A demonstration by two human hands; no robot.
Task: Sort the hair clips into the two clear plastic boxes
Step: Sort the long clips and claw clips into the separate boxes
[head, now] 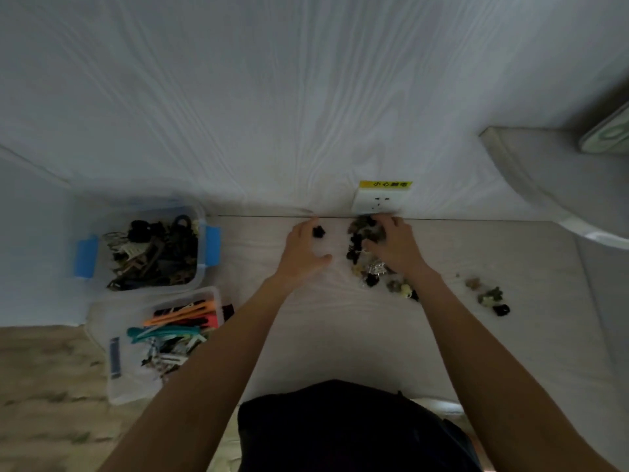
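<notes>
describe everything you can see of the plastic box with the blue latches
The box with blue latches is a clear plastic tub with rounded corners and no lid on, sitting upright on the white cloth at the far left, beyond the second clear box. A blue latch hangs on each of two opposite sides. It is well filled with mostly dark, tangled hair clips and ties, some brown and a few pale. Neither hand touches it.
</notes>
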